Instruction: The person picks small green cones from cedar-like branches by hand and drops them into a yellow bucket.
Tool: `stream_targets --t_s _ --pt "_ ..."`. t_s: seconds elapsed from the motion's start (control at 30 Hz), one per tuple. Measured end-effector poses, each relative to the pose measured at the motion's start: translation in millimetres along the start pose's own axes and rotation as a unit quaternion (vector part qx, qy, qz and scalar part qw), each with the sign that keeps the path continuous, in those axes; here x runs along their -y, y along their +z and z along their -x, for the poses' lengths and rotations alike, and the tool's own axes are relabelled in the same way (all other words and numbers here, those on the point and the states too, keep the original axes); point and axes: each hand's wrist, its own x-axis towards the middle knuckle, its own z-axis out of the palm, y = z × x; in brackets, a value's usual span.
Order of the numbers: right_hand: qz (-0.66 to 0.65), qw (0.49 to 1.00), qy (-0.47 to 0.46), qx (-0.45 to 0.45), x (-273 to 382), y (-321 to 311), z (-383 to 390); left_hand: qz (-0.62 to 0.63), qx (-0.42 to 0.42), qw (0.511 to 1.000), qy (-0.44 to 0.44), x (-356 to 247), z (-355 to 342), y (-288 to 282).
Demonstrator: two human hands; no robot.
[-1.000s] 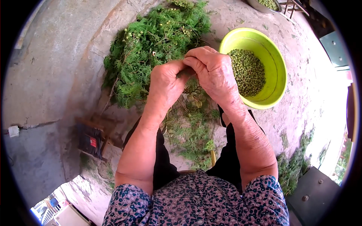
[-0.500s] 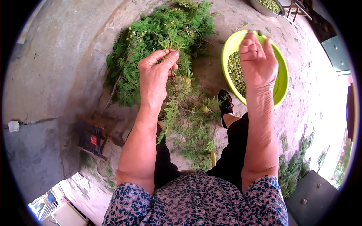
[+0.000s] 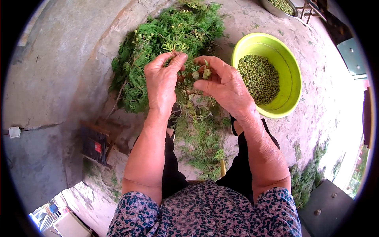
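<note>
So we're looking down at a pale, dusty floor (image 3: 318, 98), and the biggest thing on it is a bushy heap of feathery green branches (image 3: 136, 81), over toward the floor's far left. Next size down, we've got a round yellow-green plastic tub (image 3: 290, 87) to the right of it, with small round green cones (image 3: 258, 79) covering its bottom. At the far right corner of the floor we can see a grey metal basin (image 3: 272, 10), partly cut off. Loose green trimmings (image 3: 203, 146) lie scattered toward the near edge. The left hand (image 3: 162, 79), raised in front of the heap, has thumb and forefinger pinched tight on a leafy green sprig (image 3: 173, 46), its tip poking up past them. The right hand (image 3: 229, 87) is just beside it, left of the tub, thumb and forefinger curved with a narrow gap. Smallest of all, we spot two knobbly pale-green cones (image 3: 206, 74) in that gap; we can't tell if they're being touched.
</note>
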Motion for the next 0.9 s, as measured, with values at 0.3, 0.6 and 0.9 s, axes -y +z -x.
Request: stream_targets --t_s 0.3,0.6,0.9 --pt "-0.278 0.954 0.060 -0.092 2.4 -10.4 -6.3 0.085 0.098 0.985 -0.118 -13.8 7.9 7.0" --pt "-0.220 0.969 0.029 -0.112 -1.2 -13.0 -11.2 0.090 0.151 0.983 -0.046 -10.7 15.1 13.0" --pt "-0.231 0.964 0.013 -0.134 3.0 -3.0 -10.8 0.078 0.096 0.992 -0.006 -6.7 17.9 15.7"
